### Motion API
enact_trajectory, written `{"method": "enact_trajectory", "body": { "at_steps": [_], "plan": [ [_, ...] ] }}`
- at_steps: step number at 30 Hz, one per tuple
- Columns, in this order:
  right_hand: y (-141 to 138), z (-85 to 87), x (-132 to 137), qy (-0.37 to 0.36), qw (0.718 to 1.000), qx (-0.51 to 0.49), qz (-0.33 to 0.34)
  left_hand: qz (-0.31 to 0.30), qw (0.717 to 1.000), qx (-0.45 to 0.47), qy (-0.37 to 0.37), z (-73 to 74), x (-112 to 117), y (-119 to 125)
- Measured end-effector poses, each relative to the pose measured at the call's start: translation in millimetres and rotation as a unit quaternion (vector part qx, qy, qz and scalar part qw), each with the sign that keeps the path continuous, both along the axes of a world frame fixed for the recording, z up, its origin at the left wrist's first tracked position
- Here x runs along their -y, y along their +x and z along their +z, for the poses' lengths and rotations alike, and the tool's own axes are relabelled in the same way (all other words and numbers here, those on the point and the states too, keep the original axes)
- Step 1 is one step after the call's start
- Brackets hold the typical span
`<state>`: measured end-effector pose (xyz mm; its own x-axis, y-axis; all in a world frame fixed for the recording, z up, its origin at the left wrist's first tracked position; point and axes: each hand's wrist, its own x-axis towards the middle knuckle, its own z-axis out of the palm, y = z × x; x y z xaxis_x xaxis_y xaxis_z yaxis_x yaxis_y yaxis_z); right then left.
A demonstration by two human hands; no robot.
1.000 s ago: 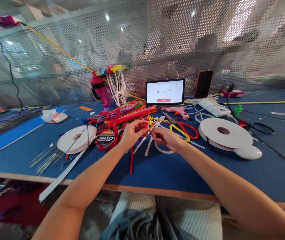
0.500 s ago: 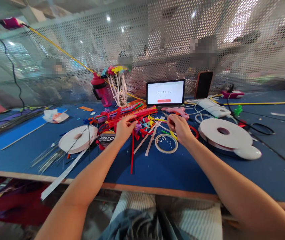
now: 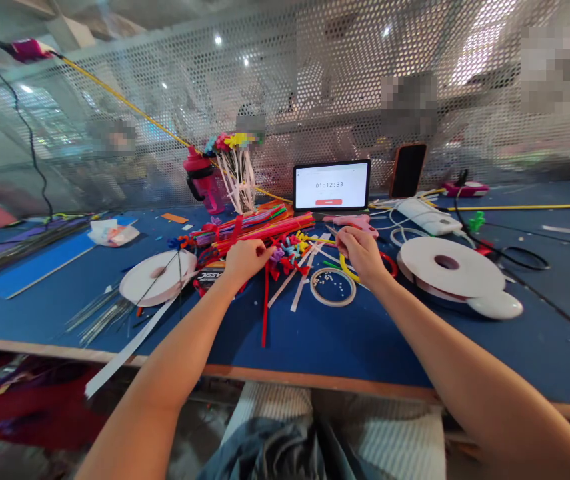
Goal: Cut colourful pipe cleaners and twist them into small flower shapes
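Note:
My left hand (image 3: 246,260) is closed, fingers curled in, at the near edge of a heap of colourful pipe cleaners (image 3: 289,223). What its fingertips pinch is hidden. Just beside them are a small purple pipe-cleaner flower (image 3: 277,255) and a red stem (image 3: 265,313) that reaches down the table. Slightly raised on the right, my right hand (image 3: 359,250) is closed around a thin pointed metal tool (image 3: 331,229), whose tip points left. Yellow and red loops (image 3: 391,263) show under and beside that hand. Between the hands lie white paper strips (image 3: 302,283).
A tape ring (image 3: 333,303) encloses small white bits. White spools stand left (image 3: 157,280) and right (image 3: 452,267). Farther back are a pink bottle (image 3: 202,180), flower stems (image 3: 237,173), a tablet timer (image 3: 332,187), a phone (image 3: 408,170) and a pink glue gun (image 3: 359,222).
My left hand has turned and its fingers have curled in more, staying near the heap. My right hand has barely moved. The timer went from 01:12:32 to 01:12:33.

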<state>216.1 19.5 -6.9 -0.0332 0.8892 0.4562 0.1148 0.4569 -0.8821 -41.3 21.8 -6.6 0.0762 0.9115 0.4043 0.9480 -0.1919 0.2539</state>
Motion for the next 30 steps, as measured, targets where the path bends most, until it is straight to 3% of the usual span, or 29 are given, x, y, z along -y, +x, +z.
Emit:
{"method": "enact_trajectory", "body": {
  "at_steps": [3,7,9,12,14,18,20,22,25,28,30],
  "plan": [
    [1,-2.8,0,0.003,0.999,0.047,-0.010,0.021,0.996,-0.059,-0.068,-4.9,0,3],
    [0,-4.1,0,0.026,0.994,0.101,-0.023,-0.019,0.994,-0.039,-0.101,-4.5,-5,-6],
    [-1,-2.9,3,0.042,0.989,0.141,-0.032,-0.030,0.998,0.001,-0.064,-0.8,-6,-11],
    [-3,1.9,12,0.088,0.971,0.212,-0.066,-0.025,0.998,0.040,0.050,5.8,-3,-10],
    [-5,6.0,19,0.135,0.953,0.256,-0.090,-0.062,0.992,0.049,0.094,9.6,4,-3],
    [-6,9.2,24,0.195,0.916,0.337,-0.095,-0.191,0.977,0.024,0.096,14.7,23,18],
    [-6,7.4,22,0.197,0.907,0.364,-0.077,-0.219,0.972,-0.004,0.089,15.5,30,25],
    [-7,5.1,20,0.181,0.911,0.368,-0.051,-0.226,0.970,-0.016,0.089,15.1,34,30],
    [-12,4.5,19,0.115,0.945,0.306,0.003,-0.226,0.968,-0.011,0.105,13.0,37,34],
    [-20,6.9,24,-0.013,0.981,0.158,0.112,-0.215,0.968,-0.024,0.123,10.5,43,40],
    [-25,8.7,29,-0.106,0.976,0.041,0.185,-0.202,0.970,-0.046,0.128,8.6,47,44]
  ]
}}
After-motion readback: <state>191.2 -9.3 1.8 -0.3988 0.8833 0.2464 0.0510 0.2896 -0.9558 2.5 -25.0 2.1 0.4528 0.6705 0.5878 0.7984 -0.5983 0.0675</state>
